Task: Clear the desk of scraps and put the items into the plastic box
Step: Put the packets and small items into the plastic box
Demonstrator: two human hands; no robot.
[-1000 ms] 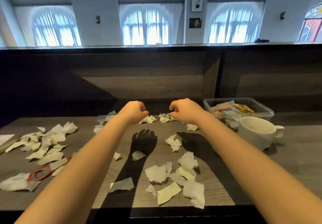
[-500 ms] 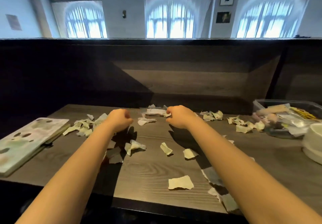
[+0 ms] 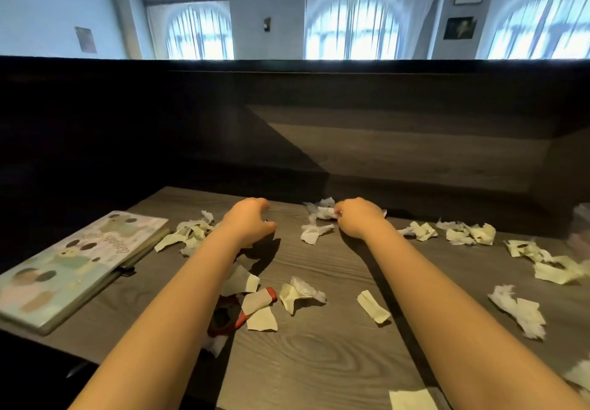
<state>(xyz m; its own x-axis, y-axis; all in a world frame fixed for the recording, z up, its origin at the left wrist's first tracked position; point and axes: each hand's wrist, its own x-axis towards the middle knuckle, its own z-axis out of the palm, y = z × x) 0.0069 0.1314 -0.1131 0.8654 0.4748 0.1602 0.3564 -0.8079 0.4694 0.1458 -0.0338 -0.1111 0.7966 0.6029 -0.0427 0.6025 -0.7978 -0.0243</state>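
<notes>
Dark wooden desk (image 3: 319,355) now seen further left than half a second ago; plastic box out of view. Patterned notebook (image 3: 76,266) closer, red scissors (image 3: 230,314) back under scraps (image 3: 319,227). Left hand (image 3: 247,224) loosened, half-open, empty; right hand (image 3: 357,218) pinching white scraps.

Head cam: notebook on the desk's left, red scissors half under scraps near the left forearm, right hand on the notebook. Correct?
Not quite. In the head view the right hand is not on the notebook; it is at the scraps by the desk's far edge, well apart from it. The rest holds: notebook on the left, red scissors half under scraps beside the left forearm.
</notes>
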